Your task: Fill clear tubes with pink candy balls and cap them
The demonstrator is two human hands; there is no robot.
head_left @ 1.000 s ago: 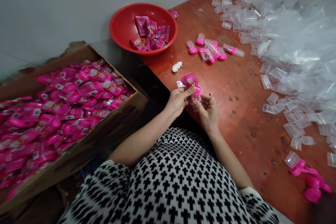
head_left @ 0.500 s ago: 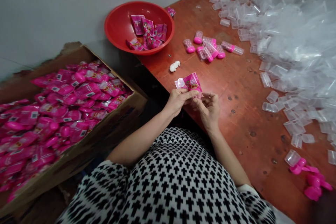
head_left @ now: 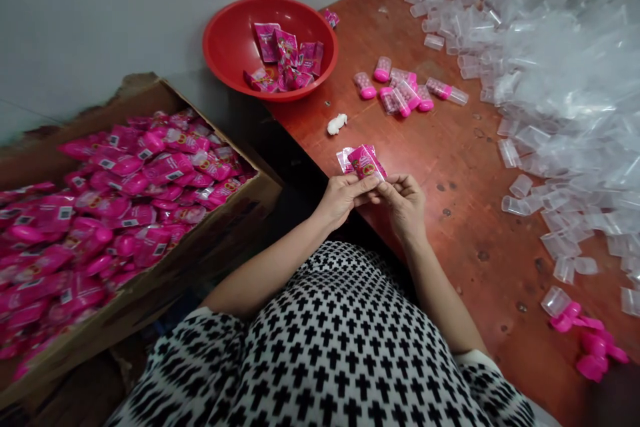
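A pink printed packet (head_left: 368, 161) is pinched between my two hands just over the table's near edge. My left hand (head_left: 345, 197) grips its lower left side, thumb on top. At its lower right corner, my right hand (head_left: 406, 203) closes thumb and fingers on the packet. A clear piece of wrapping (head_left: 345, 159) shows at the packet's left; whether it belongs to the same packet I cannot tell. Beyond my hands lies a small crumpled white lump (head_left: 337, 124). Farther off, several clear tubes with pink caps (head_left: 404, 92), filled with small pale balls, lie in a loose group.
A red bowl (head_left: 220, 57) with several pink packets stands at the table's far left. Left of me, a cardboard box (head_left: 250, 203) is full of filled pink packets. Clear empty tubes (head_left: 520, 187) heap along the right, with pink plastic pieces (head_left: 595, 350) near the front.
My right hand has shifted slightly right along the packet, which now tilts more toward the lower right. The whole view has moved a little. Both hands keep their grip.
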